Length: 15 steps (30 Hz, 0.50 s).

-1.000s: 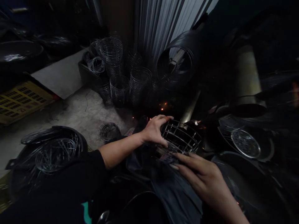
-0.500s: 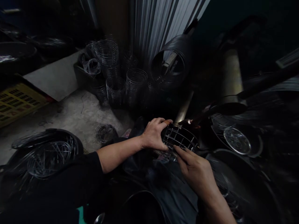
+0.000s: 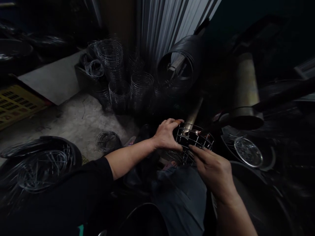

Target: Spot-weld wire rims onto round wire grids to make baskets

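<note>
A round wire basket [image 3: 196, 142] of thin metal rods sits in front of me, beside a dark metal arm with a coppery tip [image 3: 197, 132]. My left hand [image 3: 168, 135] grips its left side, thumb below and fingers over the upper rim. At the near side, my right hand [image 3: 213, 167] has its fingers closed at the basket's wires. Whether a loose wire lies in those fingers is too dark to see. Behind the basket, a pale metal cylinder [image 3: 193, 116] slants upward.
Stacked wire baskets [image 3: 142, 88] stand ahead on the left. A large wire coil [image 3: 182, 65] leans near corrugated sheeting. Tubs with wire rings [image 3: 43, 167] lie at left; at right is a dark basin [image 3: 253, 196] and a thick post [image 3: 247, 88]. A yellow crate [image 3: 21, 105] sits far left.
Both hands and the basket have shifted slightly right and up in the view, bringing the basket closer around the coppery tip. The grip looks the same. The camera has turned a little.
</note>
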### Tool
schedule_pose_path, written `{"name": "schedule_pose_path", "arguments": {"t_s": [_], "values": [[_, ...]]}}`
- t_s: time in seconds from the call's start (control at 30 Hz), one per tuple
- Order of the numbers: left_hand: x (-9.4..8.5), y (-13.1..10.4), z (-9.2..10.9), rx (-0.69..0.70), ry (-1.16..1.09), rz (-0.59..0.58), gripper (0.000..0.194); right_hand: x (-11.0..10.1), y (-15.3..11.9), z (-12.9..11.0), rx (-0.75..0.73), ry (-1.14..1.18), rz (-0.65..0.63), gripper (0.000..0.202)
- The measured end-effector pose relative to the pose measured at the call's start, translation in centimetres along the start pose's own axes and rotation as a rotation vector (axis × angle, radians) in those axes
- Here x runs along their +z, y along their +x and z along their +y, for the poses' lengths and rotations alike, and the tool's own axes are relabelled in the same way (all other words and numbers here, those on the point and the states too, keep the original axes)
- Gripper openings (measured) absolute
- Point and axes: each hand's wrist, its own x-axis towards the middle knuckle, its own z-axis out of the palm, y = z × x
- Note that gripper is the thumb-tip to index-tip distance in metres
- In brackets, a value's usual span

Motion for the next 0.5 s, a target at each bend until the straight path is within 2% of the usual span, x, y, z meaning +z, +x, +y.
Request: {"name": "schedule_pose_path", "arguments": {"t_s": [0.4,0.5], "values": [[0.1,0.8,-0.2,-0.036,-0.015,-0.009,0.102,-0.1,0.8,0.6,0.028,0.103,-0.04,0.025],[0.2,1.6,-0.2,-0.066,0.009,-0.005,0.1,0.2,1.6,1.1,0.054,0.095,-0.001,0.024]]}}
